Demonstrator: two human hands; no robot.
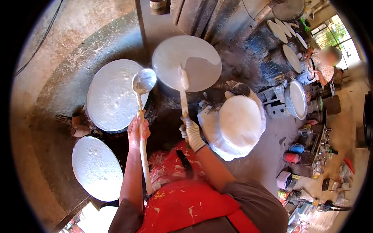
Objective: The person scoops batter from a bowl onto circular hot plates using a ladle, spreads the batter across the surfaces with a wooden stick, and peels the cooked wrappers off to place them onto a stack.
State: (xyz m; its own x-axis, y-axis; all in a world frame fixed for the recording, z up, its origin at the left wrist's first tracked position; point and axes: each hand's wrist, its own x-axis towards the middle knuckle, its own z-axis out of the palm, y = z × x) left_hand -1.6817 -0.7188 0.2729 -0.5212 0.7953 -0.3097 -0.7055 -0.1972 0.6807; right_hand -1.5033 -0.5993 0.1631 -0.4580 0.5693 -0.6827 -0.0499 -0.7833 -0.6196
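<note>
The left hand [138, 130], bare, was wrapped round the handle of a ladle [144, 81], its forearm reaching nearly straight out from the body. The right hand [192, 134], in a striped glove, gripped a white-coated paddle [183, 85]; that forearm slanted inward from a bent elbow. The ladle's handle ran back past the wrist to the red apron [186, 206], while its bowl faced up, overlapping the edges of two vats in view. The paddle's far end lay over the pale liquid [167, 54] in the farther vat, whose rim curved just beyond the ladle bowl. A dark gap separated the two handles. On the left, a bubbly white mass [110, 97] crowded the ladle side; on the right, a cloth-draped round [240, 122] sat just beside the glove, with a stretch of floor [268, 151] beyond it.
</note>
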